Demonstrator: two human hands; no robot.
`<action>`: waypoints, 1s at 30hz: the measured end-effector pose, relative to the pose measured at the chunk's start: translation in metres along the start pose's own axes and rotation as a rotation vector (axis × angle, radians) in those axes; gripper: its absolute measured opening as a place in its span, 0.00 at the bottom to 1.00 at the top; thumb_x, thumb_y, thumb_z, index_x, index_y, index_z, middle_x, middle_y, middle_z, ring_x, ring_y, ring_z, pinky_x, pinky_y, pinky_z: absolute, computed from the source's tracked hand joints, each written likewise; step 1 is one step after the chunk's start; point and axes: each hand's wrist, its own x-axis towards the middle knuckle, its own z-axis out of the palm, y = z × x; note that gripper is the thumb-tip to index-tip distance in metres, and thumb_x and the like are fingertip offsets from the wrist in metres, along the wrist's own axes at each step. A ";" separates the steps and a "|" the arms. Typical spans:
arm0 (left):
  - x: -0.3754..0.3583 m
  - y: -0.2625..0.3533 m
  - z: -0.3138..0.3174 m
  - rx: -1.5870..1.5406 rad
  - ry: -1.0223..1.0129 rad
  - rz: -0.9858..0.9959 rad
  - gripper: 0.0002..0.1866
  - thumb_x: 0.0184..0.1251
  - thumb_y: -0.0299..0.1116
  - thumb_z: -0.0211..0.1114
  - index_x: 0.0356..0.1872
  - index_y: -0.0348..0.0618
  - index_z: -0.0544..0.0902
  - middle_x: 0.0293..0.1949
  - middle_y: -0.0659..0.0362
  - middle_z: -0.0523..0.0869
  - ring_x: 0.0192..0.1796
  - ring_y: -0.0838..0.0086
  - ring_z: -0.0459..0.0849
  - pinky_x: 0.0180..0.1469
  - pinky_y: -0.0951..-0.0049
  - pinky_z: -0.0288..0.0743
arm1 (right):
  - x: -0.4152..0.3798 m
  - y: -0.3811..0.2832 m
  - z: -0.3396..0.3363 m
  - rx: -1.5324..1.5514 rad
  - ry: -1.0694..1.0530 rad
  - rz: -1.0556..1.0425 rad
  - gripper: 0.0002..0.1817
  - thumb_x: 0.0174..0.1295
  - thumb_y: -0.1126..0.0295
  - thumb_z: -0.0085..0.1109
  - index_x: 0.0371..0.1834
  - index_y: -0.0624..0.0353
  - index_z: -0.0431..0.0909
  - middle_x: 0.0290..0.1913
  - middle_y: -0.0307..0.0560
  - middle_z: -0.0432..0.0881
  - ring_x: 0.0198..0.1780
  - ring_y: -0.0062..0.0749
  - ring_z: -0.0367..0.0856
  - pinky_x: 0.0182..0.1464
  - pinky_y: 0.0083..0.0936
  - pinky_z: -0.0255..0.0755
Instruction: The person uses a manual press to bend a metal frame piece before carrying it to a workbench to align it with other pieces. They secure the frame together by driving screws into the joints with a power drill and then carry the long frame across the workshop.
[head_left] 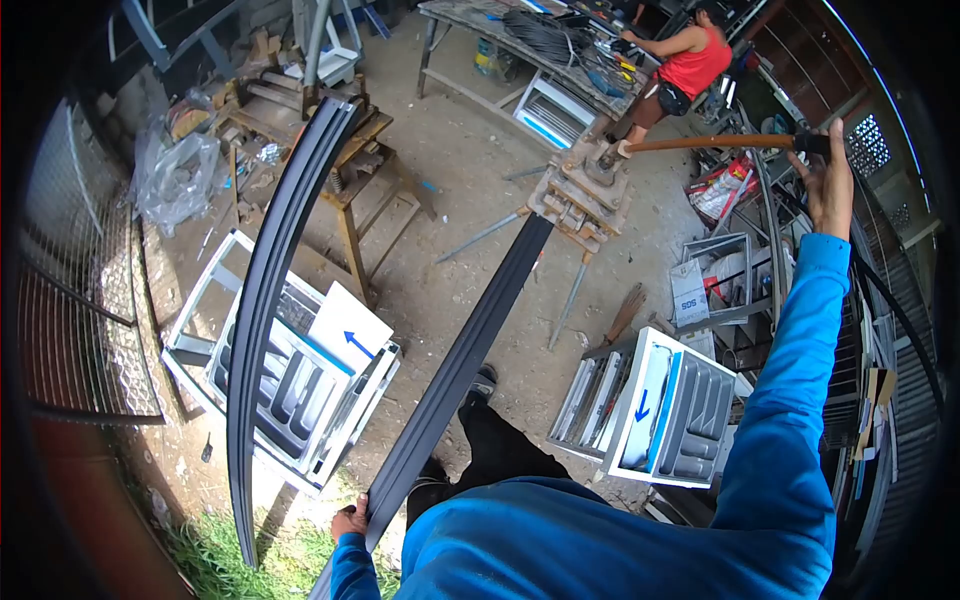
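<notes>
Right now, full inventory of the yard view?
metal strip: 1, dark grey, running from bending machine to left hand
curved strip: 1, dark, leaning at left
bending machine: 1, rusty, centre
lever handle: 1, brown, from machine to right hand
window frames: several, white-blue, on ground left and right
workbench: 1, cluttered, top
co-worker: 1, red top, at workbench
left hand: grip on strip end
right hand: on lever handle
</notes>
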 end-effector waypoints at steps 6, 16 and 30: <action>-0.041 -0.071 -0.039 -0.089 0.049 -0.049 0.41 0.57 0.78 0.48 0.40 0.51 0.90 0.39 0.48 0.89 0.46 0.53 0.86 0.53 0.57 0.77 | -0.160 0.129 0.067 -0.268 -0.119 0.047 0.24 0.65 0.55 0.65 0.53 0.63 0.74 0.45 0.40 0.79 0.45 0.20 0.74 0.45 0.18 0.66; -0.021 -0.101 -0.114 -0.402 0.434 0.191 0.38 0.58 0.70 0.59 0.35 0.36 0.89 0.28 0.44 0.88 0.37 0.51 0.88 0.45 0.60 0.78 | -0.318 0.160 0.232 0.360 -0.725 0.876 0.52 0.59 0.38 0.63 0.76 0.61 0.52 0.74 0.62 0.55 0.72 0.64 0.59 0.62 0.58 0.66; 0.086 -0.117 -0.187 -0.702 0.535 0.067 0.45 0.72 0.70 0.40 0.25 0.29 0.79 0.21 0.51 0.79 0.28 0.61 0.74 0.35 0.58 0.64 | -0.342 0.089 0.434 0.639 -0.649 0.461 0.15 0.66 0.70 0.64 0.52 0.64 0.77 0.48 0.47 0.83 0.49 0.29 0.82 0.51 0.29 0.79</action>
